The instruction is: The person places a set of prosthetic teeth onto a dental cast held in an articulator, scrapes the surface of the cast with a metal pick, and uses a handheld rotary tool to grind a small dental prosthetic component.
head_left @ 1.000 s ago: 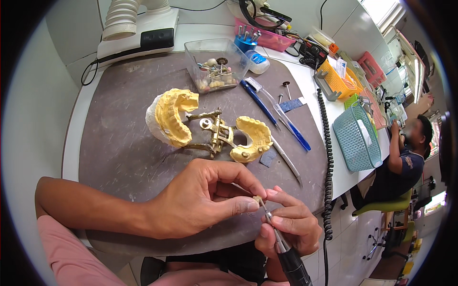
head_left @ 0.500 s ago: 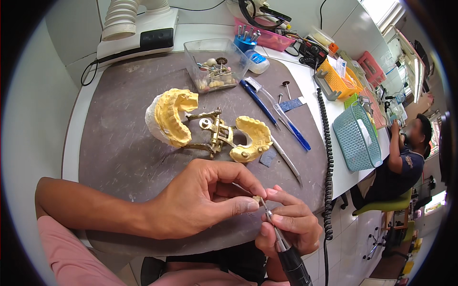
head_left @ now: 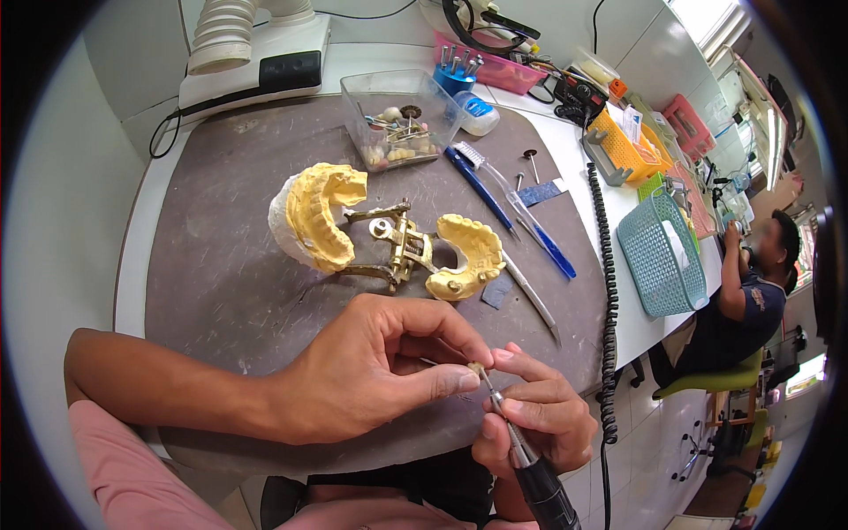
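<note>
We can make out little of the small yellowish piece (head_left: 477, 367): the fingertips of the left hand (head_left: 362, 380) cover most of it, so its exact shape and long axis escape us. It sits pinched between left thumb and forefinger, in front of the brass articulator (head_left: 404, 252) with its yellow dental casts. The right hand (head_left: 541, 420) is clamped around the metal neck of a rotary handpiece (head_left: 539, 484), whose black rear end is cut off by the lower edge. The handpiece's long axis slants up and leftward, its thin bur (head_left: 486, 382) pointing at the piece; we cannot tell whether the hidden tip touches it. The right wrist is mostly concealed too.
</note>
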`<state>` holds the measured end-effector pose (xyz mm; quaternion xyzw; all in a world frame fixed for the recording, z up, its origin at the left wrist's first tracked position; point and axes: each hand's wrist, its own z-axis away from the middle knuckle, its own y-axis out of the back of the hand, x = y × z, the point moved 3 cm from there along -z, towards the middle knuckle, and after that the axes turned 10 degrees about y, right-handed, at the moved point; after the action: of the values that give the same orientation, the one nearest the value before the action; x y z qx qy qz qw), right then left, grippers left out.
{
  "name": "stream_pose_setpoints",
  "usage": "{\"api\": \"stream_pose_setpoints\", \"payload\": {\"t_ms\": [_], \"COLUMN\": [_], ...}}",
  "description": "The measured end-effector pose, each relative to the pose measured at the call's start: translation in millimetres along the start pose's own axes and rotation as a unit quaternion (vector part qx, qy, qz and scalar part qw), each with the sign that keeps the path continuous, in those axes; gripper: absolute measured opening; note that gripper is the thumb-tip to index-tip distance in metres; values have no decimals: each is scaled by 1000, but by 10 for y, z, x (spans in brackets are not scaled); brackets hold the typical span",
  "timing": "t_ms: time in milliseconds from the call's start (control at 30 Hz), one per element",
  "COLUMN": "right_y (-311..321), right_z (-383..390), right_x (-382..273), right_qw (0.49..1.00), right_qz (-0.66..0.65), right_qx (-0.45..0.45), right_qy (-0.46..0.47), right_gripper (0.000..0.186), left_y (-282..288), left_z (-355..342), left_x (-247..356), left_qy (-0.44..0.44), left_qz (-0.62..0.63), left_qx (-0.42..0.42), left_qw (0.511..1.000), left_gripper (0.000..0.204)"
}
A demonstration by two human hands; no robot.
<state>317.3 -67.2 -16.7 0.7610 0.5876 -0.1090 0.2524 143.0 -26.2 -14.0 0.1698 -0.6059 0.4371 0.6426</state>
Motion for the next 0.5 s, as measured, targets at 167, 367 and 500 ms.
{"api": "stream_pose_setpoints", "payload": {"t_ms": [167,367,500], "right_y": [17,27,32], "right_z": [31,37,28], "right_x": [-13,-13,-15], "right_qw": [1000,999,998], "right_qz": [-1,-4,-5], "right_qx": [-22,-47,-56], "right_qy": [-10,-14,-7], "right_gripper": [23,24,24], "left_y": [3,-6,13], "left_z": [1,4,3], "left_x": [5,6,11], "left_qy": [0,-1,24], "left_qz": [-5,-1,1], "left_qx": [1,2,8], "left_qw": [1000,1000,1000], "left_gripper": [17,17,18]}}
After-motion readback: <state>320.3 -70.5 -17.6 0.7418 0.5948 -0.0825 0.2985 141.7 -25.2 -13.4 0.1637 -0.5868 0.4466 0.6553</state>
